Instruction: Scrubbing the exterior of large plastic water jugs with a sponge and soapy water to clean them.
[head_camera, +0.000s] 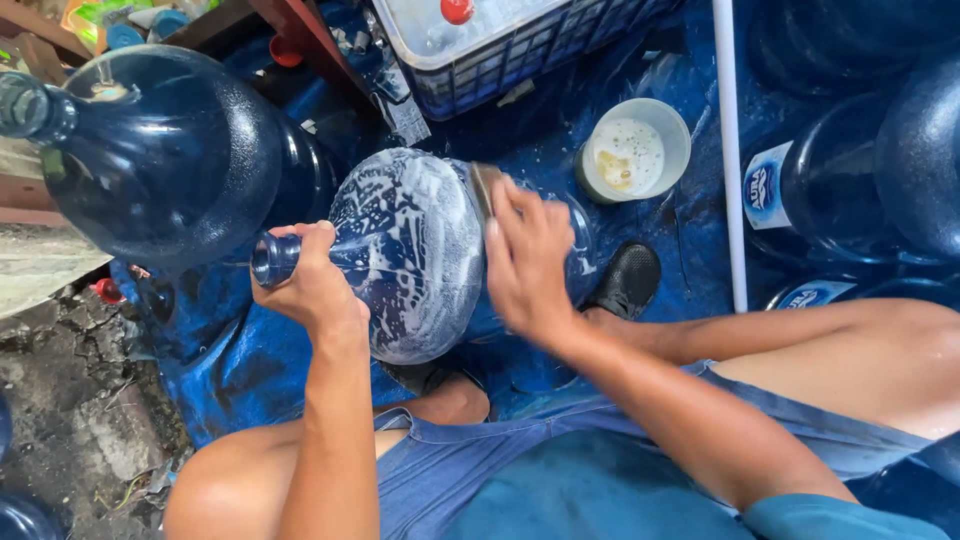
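Nearest the camera, the person squats in blue shorts on a wet blue tarp, knees spread, both forearms reaching forward to a large blue water jug lying on its side between the legs. The left hand is wrapped tight around the jug's neck, close to the open mouth, and serves as the anchor. The right hand lies flat with fingers spread, pressing a scrubbing pad against the soapy wall near the jug's base end; the two hands are well apart, one at each end of the jug. White suds streak most of the upper side. To scrub well here, I judge that the neck grip should stay firm so the slippery jug cannot roll away, while the pad works in overlapping strokes and the jug is turned bit by bit to reach the underside. A black shoe sits just beyond the right wrist. Farther off stands a pale bowl of foamy wash liquid, within reach for re-wetting. Another blue jug lies to the left, more stand at right, and a white crate is at the far edge.
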